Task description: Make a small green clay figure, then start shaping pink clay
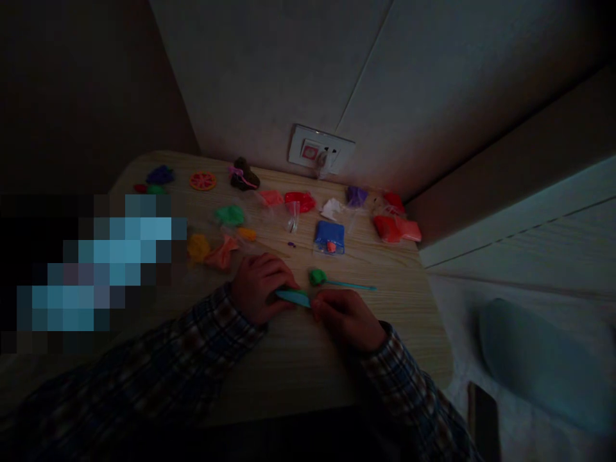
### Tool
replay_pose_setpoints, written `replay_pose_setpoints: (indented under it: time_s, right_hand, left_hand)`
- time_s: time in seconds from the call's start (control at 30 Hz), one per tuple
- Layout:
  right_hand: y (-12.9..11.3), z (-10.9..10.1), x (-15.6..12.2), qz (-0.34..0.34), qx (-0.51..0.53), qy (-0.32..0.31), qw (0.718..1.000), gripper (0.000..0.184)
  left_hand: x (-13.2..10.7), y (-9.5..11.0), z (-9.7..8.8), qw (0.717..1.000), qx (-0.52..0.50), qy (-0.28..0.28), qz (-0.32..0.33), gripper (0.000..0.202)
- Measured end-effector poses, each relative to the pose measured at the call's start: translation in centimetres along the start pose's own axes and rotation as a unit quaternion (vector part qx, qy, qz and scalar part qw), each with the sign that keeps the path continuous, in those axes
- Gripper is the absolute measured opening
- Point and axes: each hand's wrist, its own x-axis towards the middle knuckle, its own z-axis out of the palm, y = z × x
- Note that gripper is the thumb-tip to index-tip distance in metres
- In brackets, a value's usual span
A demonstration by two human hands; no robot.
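On a small wooden table (298, 359) both my hands grip a flat teal strip (294, 296), a tool or a piece of clay. My left hand (260, 285) is closed over its left end. My right hand (344, 314) pinches its right end. Just beyond my hands lies a green clay lump (317, 276) on a thin teal stick (353, 285). Further back sits a blue clay packet (330, 236) with a small orange bit on it.
Several clay pieces and packets lie across the table: red (299, 201), green (230, 215), orange-pink (222, 252), purple (160, 174), a dark lump (244, 174), an orange slice shape (203, 181). A wall socket (320, 153) sits behind. The room is dim. A blurred patch covers the left.
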Motion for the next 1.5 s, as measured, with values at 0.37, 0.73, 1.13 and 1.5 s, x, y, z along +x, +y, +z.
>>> replay_pose_setpoints:
  time_s: [0.37,0.73,1.13,1.5]
  right_hand:
    - [-0.1,0.1,0.3,-0.005,-0.005,-0.003,1.000,0.031]
    - [-0.2,-0.5,0.9,0.004,-0.026,-0.001,1.000,0.031]
    - [1.1,-3.2,-2.0,0.105,0.230,0.058,0.966,0.048]
    - [2.5,-3.8,-4.4,0.127,0.244,0.075,0.959,0.047]
  left_hand:
    - [-0.1,-0.3,0.0,1.000,-0.009,0.022,0.008,0.020]
    - [0.0,0.1,0.0,1.000,0.019,0.009,0.004,0.027]
    - [-0.1,0.8,0.2,0.997,0.026,0.025,0.074,0.021]
    - [0.7,2.2,2.3,0.988,-0.019,0.012,0.151,0.026]
